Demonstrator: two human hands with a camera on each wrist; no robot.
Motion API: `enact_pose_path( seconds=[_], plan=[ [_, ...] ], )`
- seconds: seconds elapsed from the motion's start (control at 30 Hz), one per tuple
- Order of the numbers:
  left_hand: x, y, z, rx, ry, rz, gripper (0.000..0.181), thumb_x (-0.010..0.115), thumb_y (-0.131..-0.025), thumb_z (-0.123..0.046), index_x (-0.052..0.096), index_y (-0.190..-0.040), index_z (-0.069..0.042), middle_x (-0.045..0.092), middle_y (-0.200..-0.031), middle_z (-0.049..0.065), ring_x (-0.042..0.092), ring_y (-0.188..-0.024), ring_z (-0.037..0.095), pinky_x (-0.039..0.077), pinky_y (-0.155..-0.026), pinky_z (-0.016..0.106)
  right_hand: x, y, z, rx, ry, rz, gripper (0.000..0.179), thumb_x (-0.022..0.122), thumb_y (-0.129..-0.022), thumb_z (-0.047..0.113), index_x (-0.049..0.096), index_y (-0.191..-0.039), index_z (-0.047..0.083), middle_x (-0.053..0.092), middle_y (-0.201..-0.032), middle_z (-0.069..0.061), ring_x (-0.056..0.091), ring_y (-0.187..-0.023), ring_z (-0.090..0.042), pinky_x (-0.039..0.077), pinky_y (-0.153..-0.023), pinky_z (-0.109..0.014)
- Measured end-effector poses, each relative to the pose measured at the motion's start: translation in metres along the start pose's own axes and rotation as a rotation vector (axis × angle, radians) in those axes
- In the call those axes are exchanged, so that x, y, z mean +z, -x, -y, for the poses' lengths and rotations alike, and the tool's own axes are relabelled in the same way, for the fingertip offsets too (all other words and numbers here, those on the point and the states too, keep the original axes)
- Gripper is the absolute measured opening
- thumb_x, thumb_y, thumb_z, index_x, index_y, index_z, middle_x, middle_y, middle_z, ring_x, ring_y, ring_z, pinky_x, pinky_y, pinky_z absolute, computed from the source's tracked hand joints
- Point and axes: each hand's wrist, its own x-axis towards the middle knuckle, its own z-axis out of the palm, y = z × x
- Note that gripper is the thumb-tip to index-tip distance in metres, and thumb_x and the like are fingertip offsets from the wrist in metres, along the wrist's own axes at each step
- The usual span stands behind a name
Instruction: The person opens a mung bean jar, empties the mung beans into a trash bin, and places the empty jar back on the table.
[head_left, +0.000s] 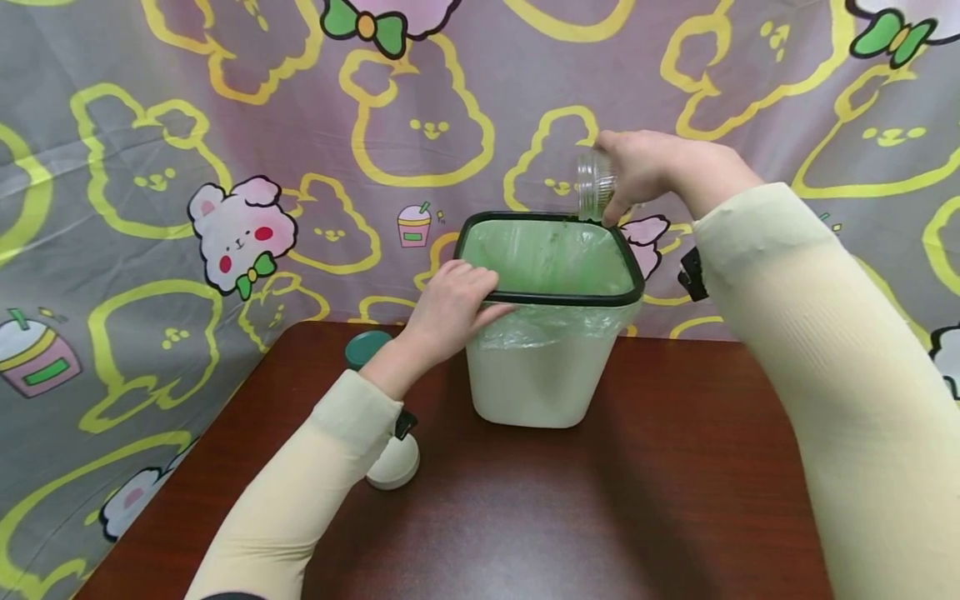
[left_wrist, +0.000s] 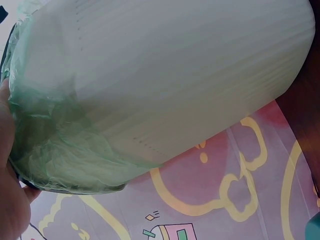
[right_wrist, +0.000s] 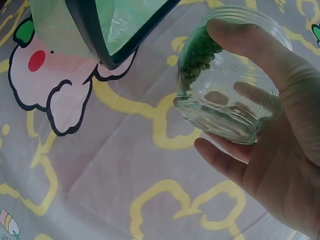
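A cream trash bin (head_left: 536, 375) with a black rim stands on the table, lined with a thin green plastic bag (head_left: 547, 258). My left hand (head_left: 453, 304) grips the near left corner of its rim, with fingers over the edge and thumb outside; the left wrist view shows the bin's side and bunched bag. Above the far right corner, my right hand (head_left: 648, 167) holds a clear glass jar (head_left: 595, 183), tipped toward the bin. In the right wrist view, small green round bits (right_wrist: 197, 57) show along one side of the jar.
Left of the bin, a teal round object (head_left: 366, 347) is partly behind my left wrist. A white round lid-like object (head_left: 395, 463) lies nearer, by my left sleeve. A patterned cloth (head_left: 420, 108) hangs behind the brown table (head_left: 510, 508).
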Motion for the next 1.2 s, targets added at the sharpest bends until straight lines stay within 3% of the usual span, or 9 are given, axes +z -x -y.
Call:
enact_pose_path(
  seconds=[0.23,0.47,0.9,1.1,1.2],
  plan=[
    [-0.0015,0.0002,0.0003,0.005,-0.005,-0.005,0.042,0.073,-0.088,-0.029,0.041,-0.07,-0.009,0.038,-0.061,0.0,0.045,-0.063,0.022,0.042,-0.085,0.039,-0.0028,0.0003,0.0035,0.008,0.01,0.008,0.105,0.082,-0.072,0.025,0.017,-0.147,-0.008,0.041,-0.131,-0.032,0.041,-0.117,-0.046,0.033,-0.099,-0.058],
    [-0.0026,-0.0005,-0.0009,0.005,-0.005,-0.005,0.042,0.073,-0.088,-0.03,0.041,-0.07,-0.009,0.039,-0.061,0.001,0.046,-0.063,0.023,0.041,-0.086,0.039,-0.0033,0.0018,0.0031,0.004,0.009,0.055,0.099,0.083,-0.071,0.024,0.023,-0.143,-0.01,0.041,-0.131,-0.03,0.042,-0.117,-0.044,0.034,-0.099,-0.056],
    [-0.0045,0.0014,-0.0019,-0.02,0.008,0.019,0.042,0.072,-0.089,-0.029,0.04,-0.07,-0.009,0.037,-0.061,0.0,0.042,-0.061,0.021,0.041,-0.084,0.039,-0.0025,-0.0013,0.0036,0.014,-0.004,0.037,0.106,0.085,-0.071,0.025,0.019,-0.146,-0.008,0.041,-0.132,-0.03,0.042,-0.117,-0.045,0.035,-0.098,-0.058],
    [-0.0046,0.0015,-0.0029,-0.025,0.013,0.023,0.042,0.072,-0.089,-0.029,0.04,-0.07,-0.009,0.038,-0.062,0.0,0.042,-0.062,0.022,0.041,-0.084,0.039,-0.003,-0.0001,0.0024,0.007,0.002,-0.021,0.104,0.084,-0.071,0.026,0.018,-0.144,-0.007,0.042,-0.127,-0.03,0.044,-0.111,-0.044,0.035,-0.096,-0.057],
    [-0.004,0.0012,-0.0032,-0.026,0.011,0.028,0.042,0.072,-0.089,-0.029,0.04,-0.071,-0.009,0.038,-0.062,0.0,0.043,-0.062,0.022,0.041,-0.085,0.038,-0.0038,0.0014,0.0026,0.007,0.008,0.005,0.103,0.083,-0.071,0.024,0.017,-0.144,-0.006,0.039,-0.134,-0.031,0.042,-0.117,-0.046,0.033,-0.099,-0.056]
  ],
)
